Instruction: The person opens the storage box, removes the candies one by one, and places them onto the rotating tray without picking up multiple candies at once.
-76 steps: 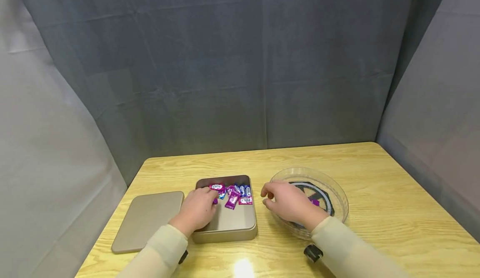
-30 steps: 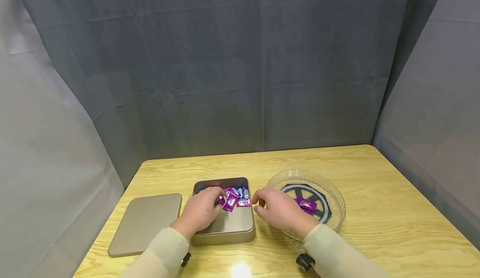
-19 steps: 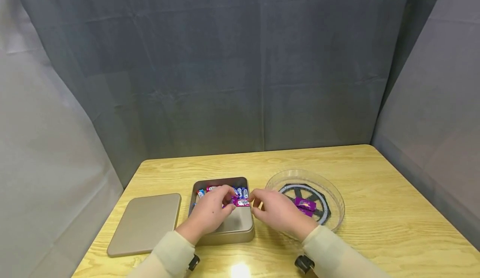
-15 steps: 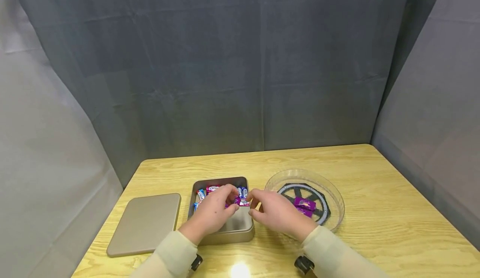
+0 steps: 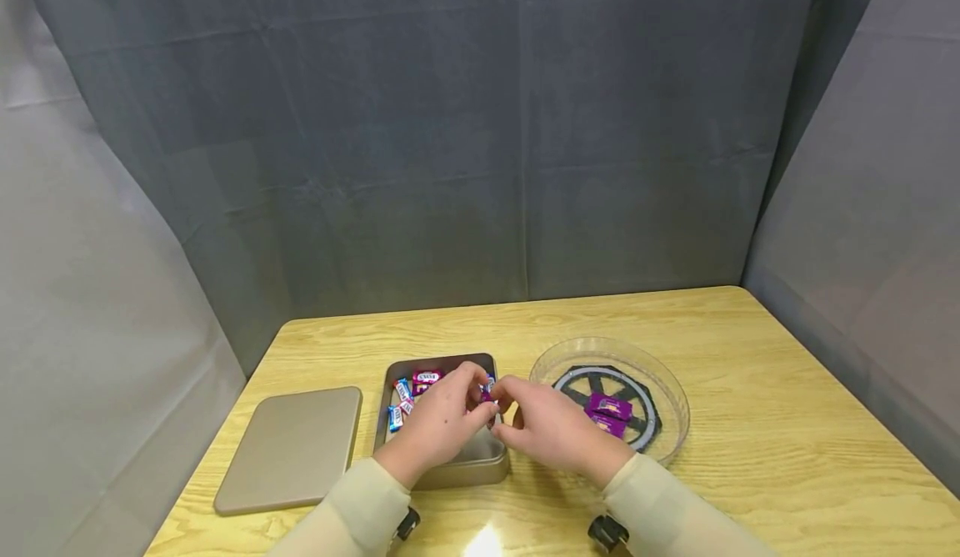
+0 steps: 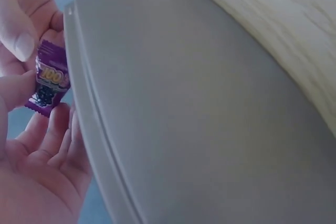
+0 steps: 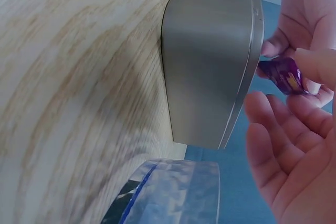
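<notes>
A purple-wrapped candy is between my two hands, over the right side of an open metal tin. My left hand pinches it with thumb and fingertips. From the other side my right hand meets it, thumb and finger at the wrapper, remaining fingers spread loosely below in the right wrist view. In that view the candy sits just past the tin's rim. Inside the tin lie several wrapped candies, including pink ones and blue-and-white ones; my left hand hides others.
Right of the tin stands a clear round bowl with purple candies over a black-and-grey wheel-like pattern. The tin's flat lid lies on the wooden table at left. Grey cloth hangs behind.
My left hand has picked a purple candy from the tin and carried it right, up to my right hand. Earlier, my right hand moved left from over the bowl, uncovering the purple candies there.
</notes>
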`<state>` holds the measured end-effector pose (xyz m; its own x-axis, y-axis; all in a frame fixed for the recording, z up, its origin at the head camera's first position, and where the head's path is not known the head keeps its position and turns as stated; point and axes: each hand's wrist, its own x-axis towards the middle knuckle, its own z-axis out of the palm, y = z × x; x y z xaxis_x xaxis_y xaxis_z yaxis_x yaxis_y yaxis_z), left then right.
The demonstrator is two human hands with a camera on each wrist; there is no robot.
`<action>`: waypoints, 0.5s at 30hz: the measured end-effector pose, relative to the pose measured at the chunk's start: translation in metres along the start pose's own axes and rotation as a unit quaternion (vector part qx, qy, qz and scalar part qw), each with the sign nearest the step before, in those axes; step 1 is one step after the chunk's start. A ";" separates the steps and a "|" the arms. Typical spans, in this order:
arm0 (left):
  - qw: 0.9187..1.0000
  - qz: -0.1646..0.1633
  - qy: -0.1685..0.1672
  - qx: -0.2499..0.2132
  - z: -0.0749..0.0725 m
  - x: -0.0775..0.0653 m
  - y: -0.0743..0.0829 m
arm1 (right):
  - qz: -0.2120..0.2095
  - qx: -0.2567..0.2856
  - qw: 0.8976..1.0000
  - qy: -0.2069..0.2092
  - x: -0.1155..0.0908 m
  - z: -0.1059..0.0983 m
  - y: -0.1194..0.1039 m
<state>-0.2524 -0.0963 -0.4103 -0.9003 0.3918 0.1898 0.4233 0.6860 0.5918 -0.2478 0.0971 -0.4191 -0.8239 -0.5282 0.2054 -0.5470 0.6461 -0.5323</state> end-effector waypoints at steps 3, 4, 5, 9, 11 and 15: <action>1.000 0.001 0.003 0.006 0.001 0.001 0.002 | 0.003 0.003 1.000 0.010 -0.001 0.000 0.000; 1.000 0.001 0.002 0.006 0.002 0.001 0.003 | 0.004 0.004 1.000 0.014 -0.001 0.000 0.000; 1.000 0.001 0.000 0.007 0.003 0.002 0.003 | 0.003 0.004 1.000 0.018 -0.001 0.000 0.001; 1.000 -0.001 -0.010 0.012 0.006 0.002 0.004 | -0.009 -0.006 0.999 0.031 -0.002 0.000 0.002; 1.000 0.002 -0.015 0.019 0.007 0.003 0.005 | -0.014 -0.016 0.999 0.035 -0.002 0.000 0.003; 0.999 0.018 -0.021 0.041 0.009 0.004 0.005 | -0.015 -0.033 0.999 0.037 -0.004 -0.001 0.007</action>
<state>-0.2528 -0.0861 -0.4137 -0.8802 0.4406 0.1764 0.4636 0.7187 0.5183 -0.2481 0.1041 -0.4224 -0.8139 -0.5083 0.2816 -0.5787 0.6660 -0.4707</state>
